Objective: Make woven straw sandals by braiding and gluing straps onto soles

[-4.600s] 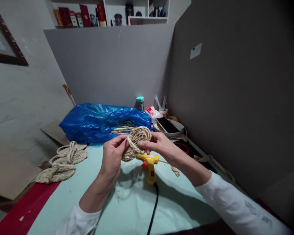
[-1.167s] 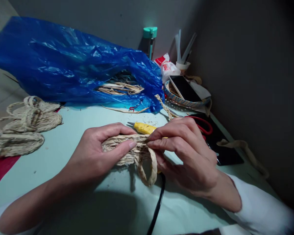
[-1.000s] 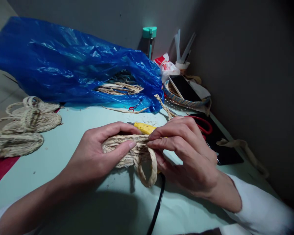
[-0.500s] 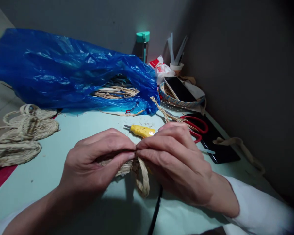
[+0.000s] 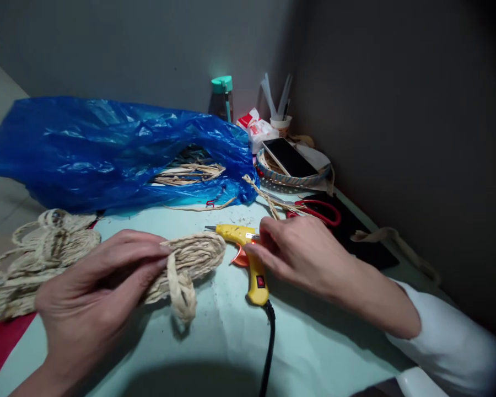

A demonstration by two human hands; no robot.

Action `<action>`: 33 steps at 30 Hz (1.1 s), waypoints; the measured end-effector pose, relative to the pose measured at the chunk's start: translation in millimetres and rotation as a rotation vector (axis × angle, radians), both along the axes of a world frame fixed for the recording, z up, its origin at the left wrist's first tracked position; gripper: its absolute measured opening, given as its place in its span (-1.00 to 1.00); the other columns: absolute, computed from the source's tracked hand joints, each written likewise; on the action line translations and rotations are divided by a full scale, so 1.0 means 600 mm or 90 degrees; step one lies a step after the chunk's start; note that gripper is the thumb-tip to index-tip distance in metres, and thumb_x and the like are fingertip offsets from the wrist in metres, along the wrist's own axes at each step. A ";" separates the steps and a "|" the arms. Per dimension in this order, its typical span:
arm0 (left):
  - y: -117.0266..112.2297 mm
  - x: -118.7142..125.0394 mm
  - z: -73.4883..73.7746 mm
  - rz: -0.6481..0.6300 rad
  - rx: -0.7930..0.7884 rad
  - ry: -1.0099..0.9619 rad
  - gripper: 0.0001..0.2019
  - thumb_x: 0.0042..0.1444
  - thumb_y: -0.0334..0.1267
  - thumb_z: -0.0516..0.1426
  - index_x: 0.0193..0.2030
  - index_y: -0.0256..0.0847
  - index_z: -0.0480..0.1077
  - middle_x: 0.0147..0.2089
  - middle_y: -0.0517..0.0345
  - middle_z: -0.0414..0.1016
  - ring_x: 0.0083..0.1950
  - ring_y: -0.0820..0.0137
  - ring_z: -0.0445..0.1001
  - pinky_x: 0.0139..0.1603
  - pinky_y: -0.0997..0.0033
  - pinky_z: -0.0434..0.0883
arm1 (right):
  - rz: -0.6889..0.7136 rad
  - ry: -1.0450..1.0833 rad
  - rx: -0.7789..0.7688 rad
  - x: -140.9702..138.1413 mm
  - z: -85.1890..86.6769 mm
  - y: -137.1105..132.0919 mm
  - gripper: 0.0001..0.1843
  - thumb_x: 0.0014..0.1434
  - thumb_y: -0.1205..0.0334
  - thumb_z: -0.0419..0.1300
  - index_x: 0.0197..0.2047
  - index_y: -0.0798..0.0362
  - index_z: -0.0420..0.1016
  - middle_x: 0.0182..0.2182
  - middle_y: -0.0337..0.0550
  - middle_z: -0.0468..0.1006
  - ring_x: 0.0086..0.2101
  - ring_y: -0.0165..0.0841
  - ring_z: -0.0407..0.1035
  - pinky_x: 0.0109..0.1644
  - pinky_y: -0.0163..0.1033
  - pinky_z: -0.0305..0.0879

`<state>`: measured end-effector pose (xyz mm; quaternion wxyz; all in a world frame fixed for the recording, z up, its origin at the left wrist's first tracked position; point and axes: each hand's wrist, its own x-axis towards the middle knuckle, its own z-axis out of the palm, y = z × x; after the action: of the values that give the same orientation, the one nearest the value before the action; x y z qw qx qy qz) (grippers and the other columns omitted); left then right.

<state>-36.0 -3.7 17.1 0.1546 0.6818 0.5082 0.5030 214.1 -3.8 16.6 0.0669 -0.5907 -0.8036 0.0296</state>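
Note:
My left hand (image 5: 91, 298) grips a flat oval piece of woven straw braid (image 5: 190, 259) by its near end, with a braided loop hanging from its edge. The piece lies low over the pale green table (image 5: 314, 342). My right hand (image 5: 301, 253) has its fingers curled on the body of a yellow glue gun (image 5: 250, 259), which lies on the table with its nozzle pointing left and its black cord running toward me. Whether the fingers grip the gun or only touch it is unclear.
A blue plastic bag (image 5: 107, 149) with straw strips lies behind. Finished braided pieces (image 5: 37, 253) sit at the left. Red-handled scissors (image 5: 314, 209), a woven tray (image 5: 273, 176) holding a phone (image 5: 287, 157), a teal-capped bottle (image 5: 222, 96) and a cup of sticks stand at the back right by the grey partition.
Both hands had been pinching the braid together. Now my right hand has let go and moved onto the glue gun, while my left hand has carried the braid leftward.

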 end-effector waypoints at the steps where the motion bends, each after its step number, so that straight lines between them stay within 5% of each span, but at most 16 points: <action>1: 0.002 -0.003 0.002 0.015 0.000 -0.007 -0.89 0.00 -0.24 0.22 -0.45 0.11 0.55 -0.38 0.15 0.59 -0.30 0.16 0.56 -0.27 0.04 0.51 | -0.003 -0.040 -0.029 -0.007 -0.003 -0.004 -0.57 0.34 -0.12 0.04 -0.30 0.08 0.40 -0.55 -0.10 0.52 -0.57 -0.24 0.37 -0.47 -0.20 -0.18; 6: 0.008 -0.009 0.003 -0.040 0.022 -0.028 -0.80 0.04 -0.37 0.24 -0.42 0.12 0.56 -0.39 0.22 0.59 -0.30 0.25 0.56 -0.31 0.18 0.52 | -0.013 -0.084 -0.073 -0.038 -0.021 -0.026 -0.54 0.31 -0.16 0.07 -0.06 0.12 0.30 -0.51 -0.09 0.56 -0.51 -0.12 0.46 -0.47 -0.21 -0.26; 14: 0.008 -0.020 -0.004 -0.105 0.093 -0.075 -0.76 0.14 -0.52 0.21 -0.32 -0.04 0.57 -0.29 0.24 0.56 -0.24 0.42 0.52 -0.30 0.43 0.45 | 0.016 0.019 -0.064 -0.041 -0.039 -0.031 -0.81 0.29 0.18 0.07 -0.11 0.06 0.14 -0.51 -0.15 0.54 -0.56 -0.20 0.42 -0.48 -0.24 -0.19; 20: 0.008 -0.018 0.005 -0.117 0.120 -0.114 -0.76 0.12 -0.54 0.23 -0.34 -0.05 0.57 -0.32 0.26 0.55 -0.24 0.45 0.51 -0.26 0.48 0.46 | -0.043 0.125 -0.084 -0.028 -0.043 -0.052 -0.88 0.35 0.13 -0.03 -0.19 -0.03 0.08 -0.53 -0.23 0.48 -0.58 -0.25 0.39 -0.50 -0.26 -0.03; 25: 0.002 -0.020 0.006 -0.113 0.122 -0.132 -0.74 0.13 -0.56 0.21 -0.34 -0.05 0.56 -0.32 0.27 0.55 -0.25 0.47 0.51 -0.26 0.50 0.46 | -0.071 0.145 -0.063 -0.029 -0.049 -0.061 -0.73 0.32 -0.05 0.02 -0.22 -0.03 0.11 -0.52 -0.20 0.49 -0.56 -0.24 0.41 -0.50 -0.27 0.03; 33: 0.010 -0.024 0.000 -0.102 0.145 -0.117 -0.71 0.12 -0.57 0.21 -0.34 -0.03 0.61 -0.29 0.24 0.56 -0.22 0.43 0.52 -0.21 0.44 0.46 | -0.083 0.078 -0.042 -0.054 -0.054 -0.057 -0.86 0.24 0.16 0.04 -0.24 -0.01 0.11 -0.48 -0.22 0.43 -0.54 -0.28 0.35 -0.48 -0.28 -0.08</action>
<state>-50.3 2.6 17.2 0.1618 0.6843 0.3754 0.6038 181.6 -38.3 -15.6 0.0980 -0.6407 -0.7564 0.0877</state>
